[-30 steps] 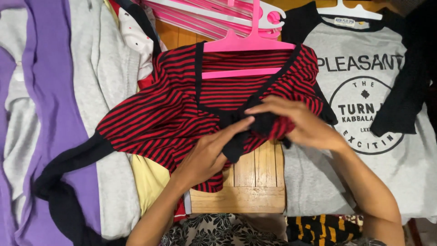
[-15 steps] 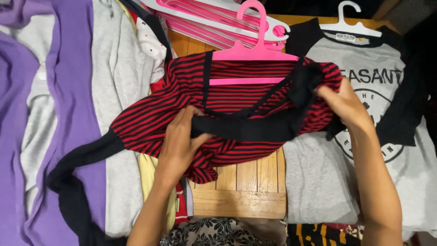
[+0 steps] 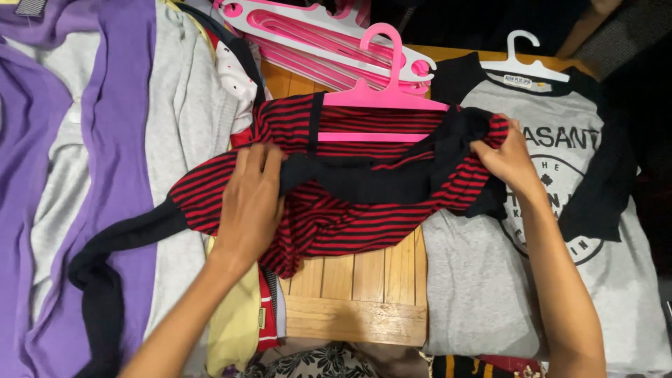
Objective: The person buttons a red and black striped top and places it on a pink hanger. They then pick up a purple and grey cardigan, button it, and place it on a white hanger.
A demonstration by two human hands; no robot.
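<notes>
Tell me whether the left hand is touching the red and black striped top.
Touching. The head view shows the left hand lying flat on the red and black striped top, fingers pressed into the fabric beside its black band, with no gap.

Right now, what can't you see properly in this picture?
- Head view: the left hand covers part of the striped shirt.
- Right fingers tuck into its fabric, so their tips are hidden.
- The grey shirt: its print is half covered by the right hand.
- The purple top is cut off by the frame's edge.
</notes>
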